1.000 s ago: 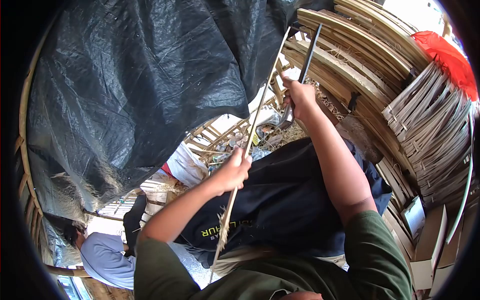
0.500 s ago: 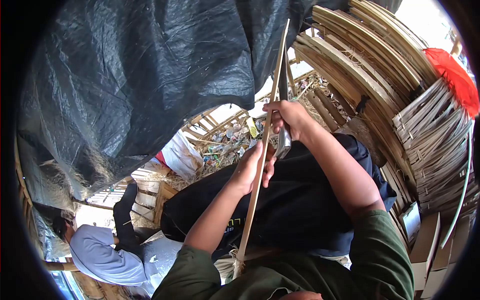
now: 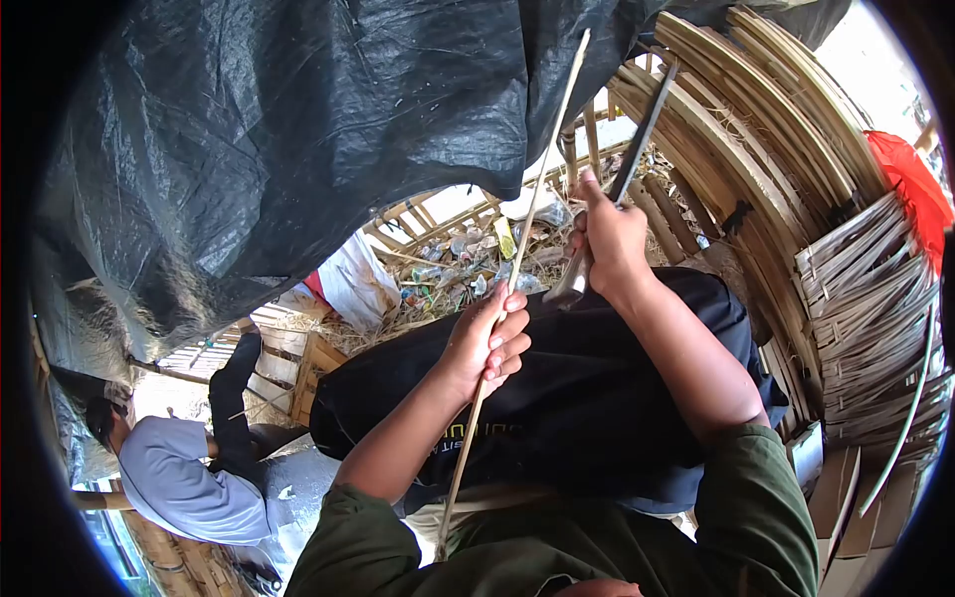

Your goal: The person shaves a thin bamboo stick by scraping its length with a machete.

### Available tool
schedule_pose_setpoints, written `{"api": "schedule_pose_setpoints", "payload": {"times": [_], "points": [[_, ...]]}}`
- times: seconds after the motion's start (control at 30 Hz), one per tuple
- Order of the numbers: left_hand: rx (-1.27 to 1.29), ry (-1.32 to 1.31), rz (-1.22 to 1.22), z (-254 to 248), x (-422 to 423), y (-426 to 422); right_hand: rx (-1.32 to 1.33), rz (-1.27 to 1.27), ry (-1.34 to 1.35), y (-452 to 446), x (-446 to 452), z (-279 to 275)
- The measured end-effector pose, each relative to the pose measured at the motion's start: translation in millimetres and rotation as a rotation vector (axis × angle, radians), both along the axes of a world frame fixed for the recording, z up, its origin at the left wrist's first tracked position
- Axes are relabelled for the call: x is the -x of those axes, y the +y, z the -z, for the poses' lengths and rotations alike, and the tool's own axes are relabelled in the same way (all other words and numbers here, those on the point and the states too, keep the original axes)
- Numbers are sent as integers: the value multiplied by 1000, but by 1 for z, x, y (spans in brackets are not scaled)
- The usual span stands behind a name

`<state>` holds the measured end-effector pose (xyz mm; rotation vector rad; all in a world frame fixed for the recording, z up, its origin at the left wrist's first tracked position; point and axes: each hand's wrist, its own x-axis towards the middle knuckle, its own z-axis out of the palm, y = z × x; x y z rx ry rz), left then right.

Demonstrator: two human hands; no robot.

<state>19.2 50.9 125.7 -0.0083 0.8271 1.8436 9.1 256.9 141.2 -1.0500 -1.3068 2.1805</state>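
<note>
Strip [image 3: 528, 227] held in closed left grip [image 3: 485, 344].

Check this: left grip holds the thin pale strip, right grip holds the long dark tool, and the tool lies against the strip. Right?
Not quite: the head view shows the long dark tool apart from the thin pale strip. The left grip does hold the strip, and the right grip the tool.

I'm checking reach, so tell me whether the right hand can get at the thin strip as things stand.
Probably yes: the right hand is near the thin strip, and nothing visible blocks the gap. But it holds a long dark blade, so gripping looks awkward.
</note>
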Motion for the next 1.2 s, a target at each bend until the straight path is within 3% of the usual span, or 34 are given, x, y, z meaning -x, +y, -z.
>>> {"api": "schedule_pose_setpoints", "payload": {"times": [0.1, 0.2, 0.3, 0.33, 0.43, 0.47, 0.57, 0.7, 0.87, 1.0, 1.2], "points": [[21, -32, 22, 9, -4, -9, -33, 104, 71, 14, 1, 1], [61, -72, 44, 16, -8, -12, -166, -3, 144, 21, -9, -11], [84, -115, 43, 27, -12, -14, -354, -281, 101, 27, -19, -32], [78, -142, 35, 30, -13, -15, -549, -326, 50, 35, -14, -21], [39, -205, -3, 32, -22, -19, -781, -606, -2, 33, -23, -30], [18, -217, -9, 25, -26, -21, -1032, -628, 70, 35, -19, -22], [-62, -258, -30, 11, -32, -34, -1147, -598, 167, 27, -13, -1], [-10, -245, -135, -7, -32, -59, -1074, -669, 83, 23, -11, -4], [20, -239, -149, 14, -25, -80, -1078, -741, 1, 25, -16, -12], [-50, -296, -187, 12, -36, -80, -1345, -835, 184, 32, -12, 0], [-83, -328, -236, 5, -40, -101, -1274, -946, 143, 23, -14, 0]]}}
